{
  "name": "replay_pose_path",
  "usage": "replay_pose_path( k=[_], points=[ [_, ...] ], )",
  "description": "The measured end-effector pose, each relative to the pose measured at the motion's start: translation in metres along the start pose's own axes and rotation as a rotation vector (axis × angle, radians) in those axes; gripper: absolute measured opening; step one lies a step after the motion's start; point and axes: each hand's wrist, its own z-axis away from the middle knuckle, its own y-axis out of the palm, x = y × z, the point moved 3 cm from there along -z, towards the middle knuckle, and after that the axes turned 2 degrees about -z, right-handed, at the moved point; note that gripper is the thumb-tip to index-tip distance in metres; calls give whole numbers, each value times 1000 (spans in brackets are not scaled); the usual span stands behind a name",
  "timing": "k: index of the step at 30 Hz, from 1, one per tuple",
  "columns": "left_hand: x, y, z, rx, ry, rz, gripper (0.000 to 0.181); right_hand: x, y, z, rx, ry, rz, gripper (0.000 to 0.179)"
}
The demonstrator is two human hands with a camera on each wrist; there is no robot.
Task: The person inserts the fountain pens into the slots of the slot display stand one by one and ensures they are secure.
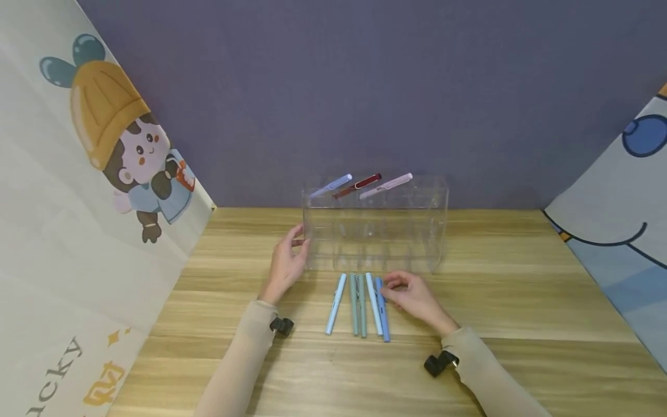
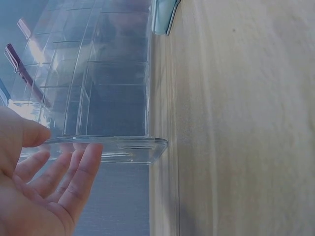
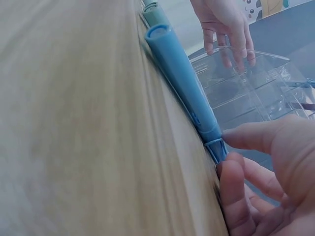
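Observation:
My right hand (image 1: 411, 294) pinches a blue pen (image 3: 182, 81) near its clip, thumb on one side and index finger by the clip end. That pen lies on the table at the right end of a row, against a light blue pen (image 1: 373, 304). Two green pens (image 1: 354, 305) lie side by side to the left, with another light blue pen (image 1: 336, 304) beyond them. My left hand (image 1: 288, 258) touches the left side wall of a clear plastic pen organizer (image 2: 118, 108) with loosely extended fingers; its thumb is near the wall's edge.
In the organizer's upper part lean a periwinkle pen (image 1: 332, 186), a dark red pen (image 1: 365, 182) and a pale pink pen (image 1: 388, 186). Behind it rises a dark blue-grey partition (image 1: 333, 87). Cartoon-printed panels flank the wooden table (image 1: 500, 278).

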Motion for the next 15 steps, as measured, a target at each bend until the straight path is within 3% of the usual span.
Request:
replay_pose_path(
  k=[15],
  points=[
    [-1, 0, 0, -4, -2, 1, 48, 0, -3, -2, 16, -18, 54, 34]
  ],
)
